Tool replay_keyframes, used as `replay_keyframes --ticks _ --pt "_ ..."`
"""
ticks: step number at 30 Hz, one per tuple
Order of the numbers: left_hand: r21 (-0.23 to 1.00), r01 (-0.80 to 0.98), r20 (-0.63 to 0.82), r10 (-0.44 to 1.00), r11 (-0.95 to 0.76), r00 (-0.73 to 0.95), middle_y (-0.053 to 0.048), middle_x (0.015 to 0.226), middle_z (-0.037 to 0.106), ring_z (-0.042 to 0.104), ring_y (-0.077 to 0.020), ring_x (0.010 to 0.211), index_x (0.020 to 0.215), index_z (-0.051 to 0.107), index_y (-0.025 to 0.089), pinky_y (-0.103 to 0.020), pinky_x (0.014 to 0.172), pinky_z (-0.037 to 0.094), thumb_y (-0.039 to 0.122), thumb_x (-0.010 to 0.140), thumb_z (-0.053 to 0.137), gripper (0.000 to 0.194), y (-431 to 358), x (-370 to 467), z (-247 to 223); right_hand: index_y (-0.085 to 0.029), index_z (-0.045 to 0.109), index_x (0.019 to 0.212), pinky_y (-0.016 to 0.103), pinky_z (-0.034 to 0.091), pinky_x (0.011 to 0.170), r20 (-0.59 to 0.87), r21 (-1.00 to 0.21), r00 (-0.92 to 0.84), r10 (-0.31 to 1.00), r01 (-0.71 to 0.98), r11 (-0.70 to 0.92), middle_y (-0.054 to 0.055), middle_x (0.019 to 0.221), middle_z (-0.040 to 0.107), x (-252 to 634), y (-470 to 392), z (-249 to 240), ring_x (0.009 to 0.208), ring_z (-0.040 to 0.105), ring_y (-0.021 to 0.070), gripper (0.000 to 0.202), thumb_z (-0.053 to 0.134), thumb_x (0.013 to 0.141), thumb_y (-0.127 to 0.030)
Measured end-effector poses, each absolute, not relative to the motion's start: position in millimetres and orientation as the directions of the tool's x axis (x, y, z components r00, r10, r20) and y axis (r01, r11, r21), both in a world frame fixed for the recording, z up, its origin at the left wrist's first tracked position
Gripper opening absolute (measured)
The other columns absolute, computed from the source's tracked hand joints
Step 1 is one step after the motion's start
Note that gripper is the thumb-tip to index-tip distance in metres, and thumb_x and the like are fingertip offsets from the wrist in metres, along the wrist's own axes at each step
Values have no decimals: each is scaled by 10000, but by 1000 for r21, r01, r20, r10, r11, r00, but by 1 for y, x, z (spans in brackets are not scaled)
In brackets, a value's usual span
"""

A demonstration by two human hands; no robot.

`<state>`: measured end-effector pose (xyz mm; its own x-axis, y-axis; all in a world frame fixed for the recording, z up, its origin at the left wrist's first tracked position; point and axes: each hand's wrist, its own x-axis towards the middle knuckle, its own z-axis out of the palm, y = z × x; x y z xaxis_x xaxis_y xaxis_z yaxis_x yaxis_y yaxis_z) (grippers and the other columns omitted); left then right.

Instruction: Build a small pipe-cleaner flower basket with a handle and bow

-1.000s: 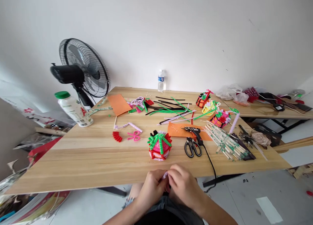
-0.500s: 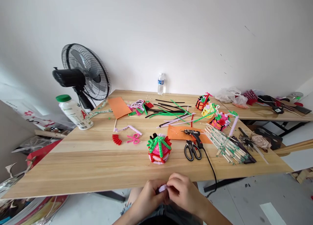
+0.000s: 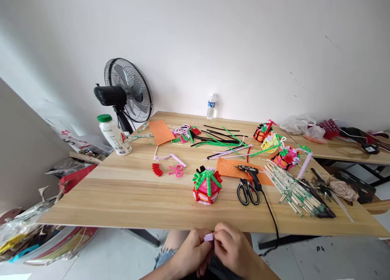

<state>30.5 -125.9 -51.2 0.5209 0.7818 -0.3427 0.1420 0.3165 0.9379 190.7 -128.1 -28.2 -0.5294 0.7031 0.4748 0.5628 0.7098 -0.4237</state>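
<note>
Close to my lap, just off the table's front edge, my left hand [image 3: 192,249] pinches a short lilac pipe cleaner piece [image 3: 209,237] that looks folded. My right hand [image 3: 233,245] meets it from the other side, its fingers closed at the end of the same piece; the fingertips partly hide it. On the table beyond my hands sits a round pipe cleaner basket [image 3: 207,185] in green, pink, red and orange. To its left lie a pink looped bow [image 3: 176,170] and a red zigzag-folded pipe cleaner [image 3: 157,169].
Black-handled scissors [image 3: 248,192] and a glue gun [image 3: 251,174] with a trailing cord lie right of centre. Wrapped sticks [image 3: 297,192] are heaped further right. Loose pipe cleaners [image 3: 221,140], a water bottle [image 3: 211,106], a white bottle [image 3: 114,135] and a fan [image 3: 129,91] stand or lie behind.
The view has swung a little to the left, so the table things appear further right. Both hands stay together on the lilac piece, which shows more between the fingers.
</note>
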Motion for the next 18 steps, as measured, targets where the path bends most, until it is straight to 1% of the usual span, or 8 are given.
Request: replay_keyframes --ticks 2,4,6,9,10,12,15,18 --pt "943 169 -332 778 287 534 56 426 433 389 -90 322 653 448 201 -194 314 270 529 813 428 366 -125 29 -49 -198 571 866 217 483 611 398 -581 -511 762 502 640 37 805 604 193 -126 -22 694 588 138 150 468 860 -89" --pt "949 195 -314 769 246 557 58 438 434 390 -93 338 689 463 197 -196 333 276 439 832 418 284 -123 28 -48 -200 594 904 207 485 624 347 -673 -504 791 453 584 36 829 606 194 -124 -19 715 595 131 153 484 868 -99" --pt "965 215 -244 797 147 552 39 487 478 439 -103 400 704 466 193 -204 393 326 365 850 397 236 -122 25 -46 -205 603 874 205 486 634 340 -711 -475 812 436 552 29 814 609 195 -122 -19 717 601 129 160 484 874 -97" --pt "943 309 -30 887 -128 461 -15 624 570 515 -122 565 691 474 179 -220 542 382 291 863 391 221 -120 22 -43 -208 602 833 201 491 647 331 -743 -416 847 438 505 19 792 624 193 -121 -25 715 614 127 160 503 861 -85" --pt "912 358 30 901 -202 434 -26 652 582 515 -125 595 677 474 176 -223 566 375 273 859 398 220 -120 21 -43 -208 603 833 198 492 642 331 -744 -403 853 444 499 17 790 629 192 -120 -28 708 617 127 161 512 849 -77" --pt "862 431 90 917 -267 388 -28 641 570 487 -118 588 631 448 174 -222 557 340 247 847 406 232 -120 21 -44 -207 598 824 196 491 617 369 -716 -376 850 469 518 16 778 630 187 -119 -33 685 618 128 179 512 821 -50" --pt "852 470 102 955 -229 279 -3 553 495 419 -95 521 565 362 179 -218 511 287 228 835 406 278 -121 23 -46 -204 577 812 207 497 602 501 -614 -317 805 526 589 24 756 619 178 -120 -41 666 617 139 216 473 798 -16" --pt "864 463 99 969 -196 226 12 512 451 389 -87 496 545 332 181 -214 494 273 214 836 393 299 -121 24 -44 -205 580 860 225 512 639 609 -508 -295 736 567 648 42 786 630 170 -122 -45 696 630 153 222 458 831 -22"
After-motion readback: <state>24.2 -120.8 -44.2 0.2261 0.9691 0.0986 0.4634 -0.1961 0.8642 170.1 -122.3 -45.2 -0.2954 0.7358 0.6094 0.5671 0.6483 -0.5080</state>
